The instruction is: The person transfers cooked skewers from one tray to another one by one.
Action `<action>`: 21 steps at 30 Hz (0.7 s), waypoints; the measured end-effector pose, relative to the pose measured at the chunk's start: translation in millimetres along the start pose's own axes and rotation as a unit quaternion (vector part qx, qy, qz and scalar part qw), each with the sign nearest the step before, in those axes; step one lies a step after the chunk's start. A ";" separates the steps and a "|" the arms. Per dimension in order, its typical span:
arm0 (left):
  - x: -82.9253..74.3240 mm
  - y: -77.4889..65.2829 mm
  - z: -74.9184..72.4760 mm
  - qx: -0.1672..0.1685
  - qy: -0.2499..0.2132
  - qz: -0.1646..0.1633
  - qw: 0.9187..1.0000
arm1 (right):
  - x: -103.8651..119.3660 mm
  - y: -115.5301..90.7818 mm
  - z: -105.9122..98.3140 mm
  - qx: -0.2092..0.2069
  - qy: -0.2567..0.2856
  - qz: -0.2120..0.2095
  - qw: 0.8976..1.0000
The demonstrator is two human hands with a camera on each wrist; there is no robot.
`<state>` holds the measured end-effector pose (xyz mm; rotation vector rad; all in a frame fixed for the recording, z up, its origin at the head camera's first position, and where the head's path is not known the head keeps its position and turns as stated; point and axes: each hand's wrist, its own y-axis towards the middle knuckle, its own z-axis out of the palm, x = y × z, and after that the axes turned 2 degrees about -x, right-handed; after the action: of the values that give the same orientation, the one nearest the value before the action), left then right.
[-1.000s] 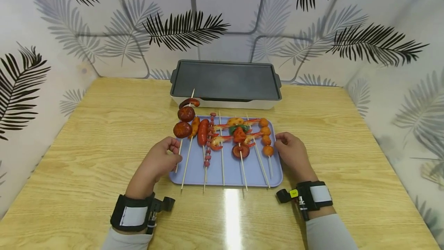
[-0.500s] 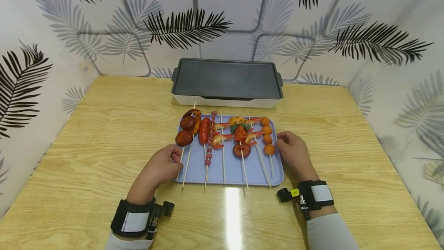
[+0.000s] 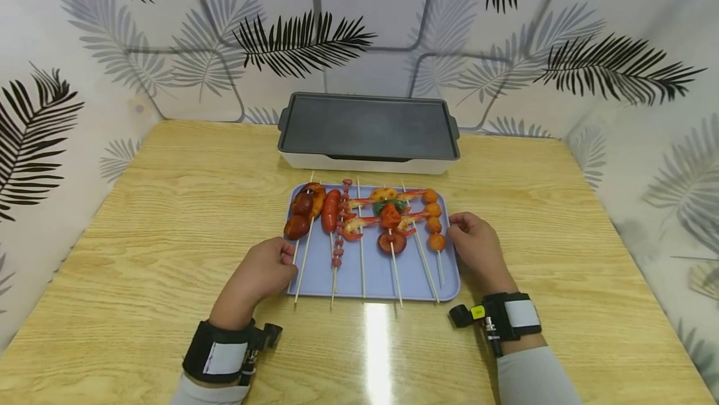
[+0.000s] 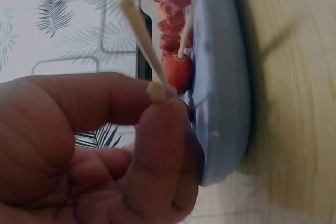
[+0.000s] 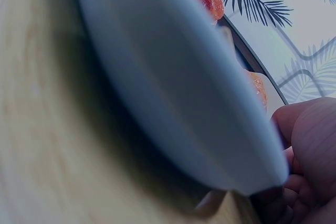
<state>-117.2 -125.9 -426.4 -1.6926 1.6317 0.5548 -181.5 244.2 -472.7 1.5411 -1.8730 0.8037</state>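
Observation:
My left hand (image 3: pixel 266 273) pinches the bare stick of a skewer with brown mushroom caps (image 3: pixel 296 228) at the left end of a lavender tray (image 3: pixel 348 281). In the left wrist view the stick's end (image 4: pixel 156 92) shows between thumb and fingers. The caps lie over a yellow-orange food skewer beside a red sausage skewer (image 3: pixel 331 211). On the right side, my right hand (image 3: pixel 476 248) grips the tray's edge; the right wrist view shows the tray's outer wall (image 5: pixel 199 98) close up, with fingers at its corner.
More skewers lie on the tray: small pink pieces (image 3: pixel 337 252), shrimp (image 3: pixel 359 228), mixed vegetables (image 3: pixel 389 216) and orange balls (image 3: pixel 434 225). Behind the tray stands a dark flat griddle (image 3: pixel 367 127) with a white base. All rest on a wooden table (image 3: pixel 168 205).
My left hand has brought the mushroom skewer down and towards me, from beyond the tray's far-left corner onto the tray. The right hand stays at the tray's edge.

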 end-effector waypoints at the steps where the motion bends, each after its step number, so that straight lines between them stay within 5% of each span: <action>1: -0.2 -0.3 0.0 -0.001 0.005 0.002 1.000 | 0.2 -0.2 0.3 0.000 0.000 -0.001 1.000; 21: -0.4 -3.6 9.4 -0.021 0.029 0.012 0.999 | -7.2 -5.3 -4.1 0.001 -0.005 0.006 1.000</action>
<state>-112.1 -118.8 -431.6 -1.7347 1.6947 0.5599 -174.9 251.1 -475.0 1.5397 -1.8915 0.8052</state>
